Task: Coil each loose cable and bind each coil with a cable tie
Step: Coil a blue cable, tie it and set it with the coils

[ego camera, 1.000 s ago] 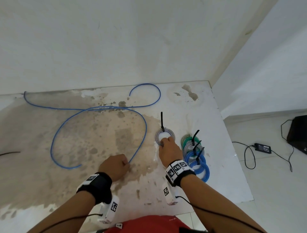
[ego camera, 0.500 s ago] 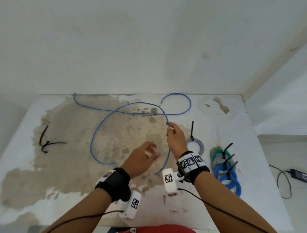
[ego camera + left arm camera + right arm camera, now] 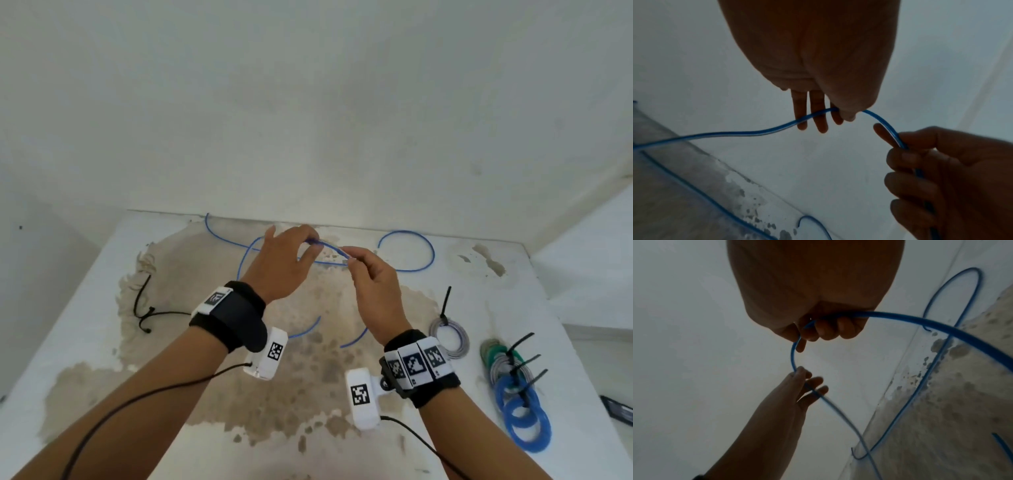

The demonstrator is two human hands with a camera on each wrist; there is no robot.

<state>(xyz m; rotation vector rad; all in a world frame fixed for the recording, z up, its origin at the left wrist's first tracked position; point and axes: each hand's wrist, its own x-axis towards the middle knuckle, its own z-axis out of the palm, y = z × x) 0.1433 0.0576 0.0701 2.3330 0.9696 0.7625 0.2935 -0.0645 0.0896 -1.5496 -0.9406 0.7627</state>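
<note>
Desk (image 3: 113, 260): stained top, wall along the far edge. Loose blue cable (image 3: 416, 240) sprawls over the far half, one loop near the far right corner, strands trailing toward the near edge between my wrists. Step in hand looks like the start of coiling this last loose cable; no turn formed yet. Next move calls for bending the lifted stretch into a first loop and feeding slack in, without snagging the crossed strands on the desk.

Bound coils (image 3: 513, 387) stacked along the right edge, grey coil (image 3: 448, 337) just beside them, ties already on. Spare black ties (image 3: 144, 308) by the left edge, probably, blurry.

My left hand (image 3: 279, 265): thumb and fingers clamped on the cable, raised above the desk. My right hand (image 3: 375, 291): fingers curled round the same cable, short arc between the two grips.
</note>
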